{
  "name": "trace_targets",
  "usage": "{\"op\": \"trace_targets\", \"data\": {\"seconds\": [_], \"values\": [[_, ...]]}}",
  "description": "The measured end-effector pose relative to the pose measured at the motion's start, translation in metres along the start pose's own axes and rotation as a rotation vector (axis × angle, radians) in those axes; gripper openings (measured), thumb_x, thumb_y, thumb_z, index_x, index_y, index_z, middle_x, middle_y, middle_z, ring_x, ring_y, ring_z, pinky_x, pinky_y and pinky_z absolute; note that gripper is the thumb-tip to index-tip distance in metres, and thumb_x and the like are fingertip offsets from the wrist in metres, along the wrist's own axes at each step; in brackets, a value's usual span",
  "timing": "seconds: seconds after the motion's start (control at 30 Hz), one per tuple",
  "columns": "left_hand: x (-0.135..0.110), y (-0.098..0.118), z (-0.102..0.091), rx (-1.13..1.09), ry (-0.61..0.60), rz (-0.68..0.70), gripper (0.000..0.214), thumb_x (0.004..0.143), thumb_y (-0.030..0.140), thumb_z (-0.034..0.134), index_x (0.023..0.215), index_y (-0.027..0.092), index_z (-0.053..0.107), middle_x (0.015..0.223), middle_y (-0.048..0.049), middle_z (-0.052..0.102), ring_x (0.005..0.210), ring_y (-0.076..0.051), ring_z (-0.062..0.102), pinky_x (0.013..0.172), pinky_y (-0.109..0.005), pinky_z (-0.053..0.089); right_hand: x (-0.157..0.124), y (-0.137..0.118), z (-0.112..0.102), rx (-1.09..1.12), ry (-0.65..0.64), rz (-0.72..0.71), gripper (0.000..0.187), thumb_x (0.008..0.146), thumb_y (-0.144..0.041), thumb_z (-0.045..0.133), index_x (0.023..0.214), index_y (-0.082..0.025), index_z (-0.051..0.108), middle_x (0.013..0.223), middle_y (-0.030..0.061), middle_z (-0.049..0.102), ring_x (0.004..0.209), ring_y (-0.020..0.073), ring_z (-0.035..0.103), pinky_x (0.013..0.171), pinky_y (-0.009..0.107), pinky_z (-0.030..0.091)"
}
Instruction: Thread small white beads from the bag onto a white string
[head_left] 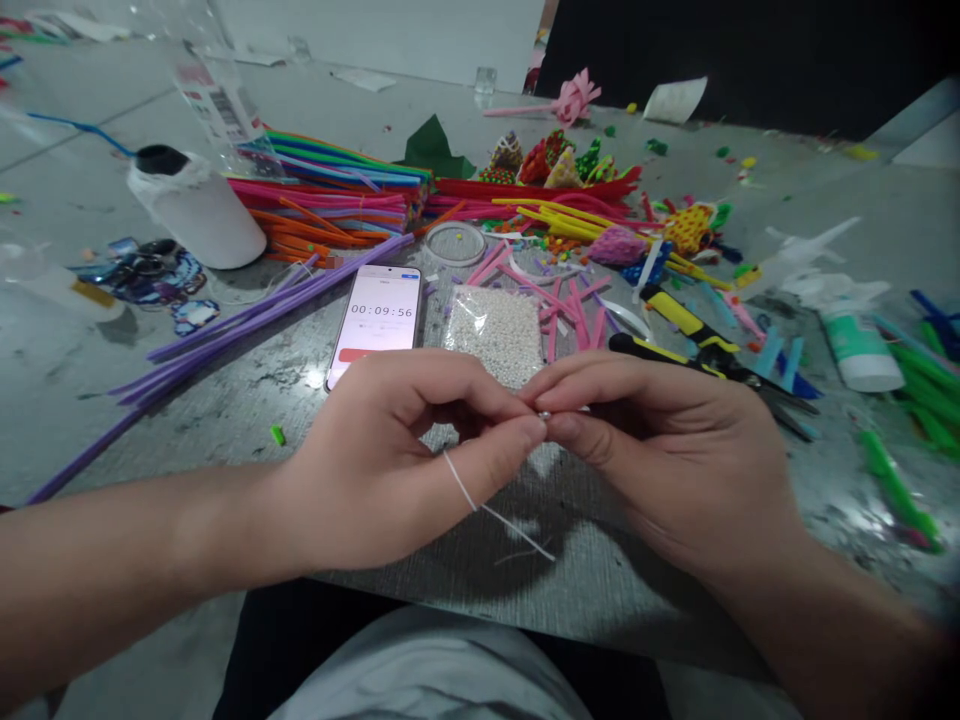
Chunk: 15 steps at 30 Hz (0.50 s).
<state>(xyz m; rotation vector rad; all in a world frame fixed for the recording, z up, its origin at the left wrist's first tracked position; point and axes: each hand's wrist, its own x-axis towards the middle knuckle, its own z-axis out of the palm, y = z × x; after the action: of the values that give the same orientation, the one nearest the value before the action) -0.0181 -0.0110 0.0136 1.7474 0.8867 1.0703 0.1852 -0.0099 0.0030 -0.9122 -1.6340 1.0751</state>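
My left hand (390,455) and my right hand (660,450) meet fingertip to fingertip above the near edge of the table. Both are closed in a pinch. A thin white cord (480,505) runs from the left thumb down and to the right, its loose end hanging over the table. A tiny white bead (545,414) sits at the point where the two pinches touch. Just beyond the hands lies a clear bag of small white beads (495,330).
A phone (377,320) showing a timer lies left of the bead bag. Purple pipe cleaners (247,320) stretch to the left, stacked coloured ones (337,195) behind. Yellow-handled pliers (697,340), a glue bottle (859,345) and a white roll (199,210) stand around on the grey table (247,400).
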Motion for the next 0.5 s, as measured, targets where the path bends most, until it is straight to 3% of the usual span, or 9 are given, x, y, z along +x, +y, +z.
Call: {"op": "trace_targets", "data": {"seconds": [0.3,0.5], "values": [[0.0015,-0.001,0.0,0.015,0.026,0.014,0.007,0.089,0.012,0.071,0.082,0.011,0.074,0.071,-0.0002,0.073,0.062,-0.006,0.062,0.056,-0.015,0.051,0.001,0.0003,0.0021,0.08,-0.004,0.026,0.015,0.088,-0.015,0.081,0.092,-0.029,0.08,0.097,-0.0069,0.08,0.093,0.0049,0.074,0.087,0.012,0.06],[0.0008,-0.0004,0.0002,0.031,0.037,0.012,0.007,0.088,0.012,0.071,0.082,0.013,0.074,0.071,-0.0005,0.073,0.062,-0.007,0.062,0.057,-0.018,0.051,0.0008,0.001,0.0024,0.106,0.001,0.04,0.014,0.087,-0.015,0.081,0.091,-0.028,0.08,0.098,-0.0044,0.08,0.093,0.0081,0.075,0.087,0.017,0.062]]}}
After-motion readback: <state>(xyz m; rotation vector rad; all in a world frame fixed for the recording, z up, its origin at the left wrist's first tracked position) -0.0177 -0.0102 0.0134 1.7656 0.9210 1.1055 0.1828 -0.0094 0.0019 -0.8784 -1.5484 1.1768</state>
